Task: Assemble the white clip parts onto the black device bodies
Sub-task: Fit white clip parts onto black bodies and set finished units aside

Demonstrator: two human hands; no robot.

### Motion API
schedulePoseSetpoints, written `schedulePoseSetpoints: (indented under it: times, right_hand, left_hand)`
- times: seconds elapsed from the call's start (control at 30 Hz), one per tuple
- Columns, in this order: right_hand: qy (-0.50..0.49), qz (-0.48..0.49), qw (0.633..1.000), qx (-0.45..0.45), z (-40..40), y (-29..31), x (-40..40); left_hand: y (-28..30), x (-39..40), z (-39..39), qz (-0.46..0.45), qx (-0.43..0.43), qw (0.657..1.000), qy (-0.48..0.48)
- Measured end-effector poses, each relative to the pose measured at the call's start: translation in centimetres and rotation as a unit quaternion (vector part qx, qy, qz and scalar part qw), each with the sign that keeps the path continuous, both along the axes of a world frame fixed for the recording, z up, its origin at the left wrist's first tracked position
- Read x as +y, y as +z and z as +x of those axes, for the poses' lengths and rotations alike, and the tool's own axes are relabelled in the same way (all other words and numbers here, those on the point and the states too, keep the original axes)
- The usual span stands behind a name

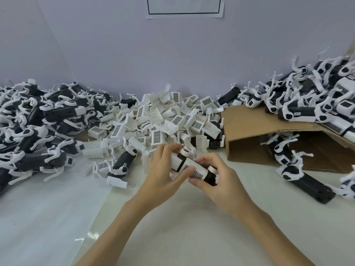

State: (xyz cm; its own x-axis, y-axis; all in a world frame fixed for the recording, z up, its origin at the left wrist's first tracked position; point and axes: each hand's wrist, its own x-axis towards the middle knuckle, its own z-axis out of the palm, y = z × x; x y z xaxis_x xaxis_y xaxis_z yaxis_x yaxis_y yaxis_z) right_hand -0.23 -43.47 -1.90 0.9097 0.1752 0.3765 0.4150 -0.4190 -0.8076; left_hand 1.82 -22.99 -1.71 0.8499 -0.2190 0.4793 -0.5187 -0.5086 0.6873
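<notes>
White clip part (197, 170) with printed grid label seated on black device body (210, 177), both held above pale table (172, 227) at centre, just in front of the clip heap. Left hand (163, 175) curled round the far end of the assembly, thumb pressed along the white shell, fingertips over the top near a white round cap. Right hand (221, 181) grasping the near end, thumb under the body, fingers (206, 159) bent over the upper side. Both grips closed on the same piece; neither released.

Loose white clip parts piled in heap (165, 120) against grey wall (153, 54), directly beyond the hands. Black-and-white units heaped at left (38, 120); more stacked at right (317, 93) on top of brown cardboard box (249, 131). Box lying on its side, open mouth facing the viewer, a few units inside and spilling out onto the table. One dark unit (123, 164) lying alone just left of the left hand. Paper sheet with black border (184, 8) fixed high on the wall; print not legible.
</notes>
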Motion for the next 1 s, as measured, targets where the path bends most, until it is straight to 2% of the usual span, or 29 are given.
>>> schedulePoseSetpoints:
  times: [0.1,0.23,0.37,0.43,0.57,0.63,0.73,0.8,0.9,0.93,1.0]
  right_hand:
    - [-0.031,-0.059,0.995,-0.080,-0.1,-0.1,0.3]
    - [-0.026,-0.093,0.992,-0.083,0.0,0.1,0.1]
    - [-0.036,-0.105,0.991,-0.073,0.3,0.3,0.0]
    - [-0.013,-0.084,0.995,-0.055,0.3,0.4,0.0]
    - [0.071,0.029,0.995,0.069,0.0,0.9,0.0]
    - [0.096,0.073,0.986,0.114,-0.2,1.1,0.1]
    - [0.113,0.119,0.977,0.140,-0.5,1.2,0.9]
    - [0.108,0.088,0.982,0.127,-0.8,1.0,1.4]
    - [0.080,-0.062,0.992,0.082,-1.2,1.2,1.8]
    - [0.066,-0.104,0.991,0.060,-1.1,1.4,2.0]
    - [0.044,-0.150,0.987,0.031,-1.0,2.2,2.2]
  left_hand:
    - [0.2,0.6,0.3,-0.075,0.040,0.995,-0.047]
    - [0.8,1.0,0.4,-0.069,0.020,0.997,-0.035]
    - [0.8,0.8,0.1,-0.072,0.039,0.997,-0.003]
    - [1.0,0.7,-0.3,-0.050,0.030,0.998,0.007]
    - [1.4,0.5,-0.6,0.004,-0.090,0.995,0.051]
    - [1.4,0.8,-0.4,-0.047,-0.091,0.994,0.047]
    - [1.3,0.7,-0.5,-0.198,-0.017,0.980,0.016]
    - [1.4,0.3,-0.6,-0.266,0.022,0.962,0.058]
    - [1.6,0.5,0.0,-0.333,0.102,0.928,0.135]
    - [1.6,0.8,0.3,-0.333,0.118,0.924,0.145]
    - [1.7,1.2,0.3,-0.290,0.107,0.939,0.147]
